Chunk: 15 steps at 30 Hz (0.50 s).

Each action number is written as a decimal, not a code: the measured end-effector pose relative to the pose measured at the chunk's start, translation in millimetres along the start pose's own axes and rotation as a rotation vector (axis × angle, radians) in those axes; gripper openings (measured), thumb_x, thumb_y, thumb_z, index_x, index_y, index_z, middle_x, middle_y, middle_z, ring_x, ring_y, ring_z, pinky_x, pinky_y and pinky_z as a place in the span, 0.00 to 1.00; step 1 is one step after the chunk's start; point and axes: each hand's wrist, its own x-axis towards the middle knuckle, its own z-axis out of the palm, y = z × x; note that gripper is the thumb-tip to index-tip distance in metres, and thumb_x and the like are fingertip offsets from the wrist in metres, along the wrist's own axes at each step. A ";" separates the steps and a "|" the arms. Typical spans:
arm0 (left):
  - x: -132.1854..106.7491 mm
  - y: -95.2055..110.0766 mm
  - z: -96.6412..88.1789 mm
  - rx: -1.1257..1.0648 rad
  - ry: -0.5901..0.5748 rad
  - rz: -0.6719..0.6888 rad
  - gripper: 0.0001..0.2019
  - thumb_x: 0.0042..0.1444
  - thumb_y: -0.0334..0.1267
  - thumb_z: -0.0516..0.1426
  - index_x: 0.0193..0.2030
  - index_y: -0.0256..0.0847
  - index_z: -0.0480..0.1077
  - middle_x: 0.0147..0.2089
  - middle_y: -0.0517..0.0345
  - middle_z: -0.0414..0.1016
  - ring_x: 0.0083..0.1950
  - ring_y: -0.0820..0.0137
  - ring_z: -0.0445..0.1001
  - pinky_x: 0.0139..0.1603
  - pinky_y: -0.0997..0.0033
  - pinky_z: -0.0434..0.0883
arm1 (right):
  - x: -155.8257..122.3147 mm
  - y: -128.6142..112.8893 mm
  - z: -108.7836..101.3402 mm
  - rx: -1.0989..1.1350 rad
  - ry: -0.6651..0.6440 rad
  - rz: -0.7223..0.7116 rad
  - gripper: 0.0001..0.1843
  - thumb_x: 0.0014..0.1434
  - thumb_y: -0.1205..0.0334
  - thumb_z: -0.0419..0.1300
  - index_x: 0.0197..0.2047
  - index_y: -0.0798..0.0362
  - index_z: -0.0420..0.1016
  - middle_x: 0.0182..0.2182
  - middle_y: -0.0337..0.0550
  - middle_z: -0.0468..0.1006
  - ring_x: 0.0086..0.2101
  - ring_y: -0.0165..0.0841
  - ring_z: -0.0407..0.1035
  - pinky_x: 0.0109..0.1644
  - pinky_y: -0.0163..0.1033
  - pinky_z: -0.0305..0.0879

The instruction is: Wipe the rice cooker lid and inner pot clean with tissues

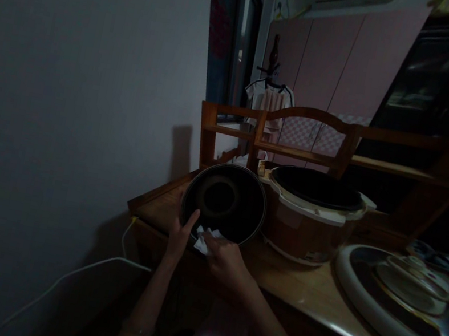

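Note:
My left hand (182,230) grips a dark round inner pot (240,200) by its lower left rim, with the thumb over the edge. The pot is tilted, its open mouth facing me, above the table's front edge. In my right hand (226,256) a crumpled white tissue (203,241) is pinched against the pot's lower rim. Right of the pot stands an electric cooker (301,228) with a brown body and pale rim; its top is uncovered and dark inside. The cooker's lid (398,291) lies on the table farther right.
The wooden table (286,283) has a shelf rack (305,154) along its back. A white wall (92,81) rises on the left, with a white cord (80,269) hanging before it. Pink cabinets (325,64) and hanging clothes (269,98) stand behind.

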 end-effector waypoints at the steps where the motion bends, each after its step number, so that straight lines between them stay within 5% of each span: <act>1: -3.9 -4.8 2.7 -0.003 0.011 -0.038 0.27 0.57 0.45 0.59 0.63 0.43 0.65 0.62 0.51 0.70 0.68 0.64 0.61 0.71 0.58 0.54 | -0.4 1.0 0.7 0.005 0.000 0.008 0.32 0.59 0.71 0.51 0.66 0.48 0.58 0.47 0.46 0.79 0.44 0.35 0.73 0.45 0.34 0.62; 8: -8.4 -23.8 14.9 -0.090 0.064 -0.282 0.18 0.59 0.45 0.56 0.50 0.38 0.76 0.54 0.49 0.77 0.62 0.60 0.70 0.68 0.54 0.60 | 0.7 4.0 7.6 0.014 0.024 0.018 0.34 0.57 0.71 0.52 0.67 0.49 0.57 0.50 0.47 0.78 0.46 0.36 0.74 0.47 0.34 0.62; 15: -4.0 -28.5 12.5 -0.058 0.098 -0.310 0.17 0.60 0.44 0.53 0.47 0.38 0.77 0.50 0.51 0.80 0.60 0.61 0.72 0.66 0.55 0.63 | 5.0 5.7 11.9 0.028 0.028 -0.012 0.34 0.56 0.72 0.52 0.66 0.50 0.57 0.52 0.48 0.77 0.48 0.37 0.73 0.49 0.35 0.63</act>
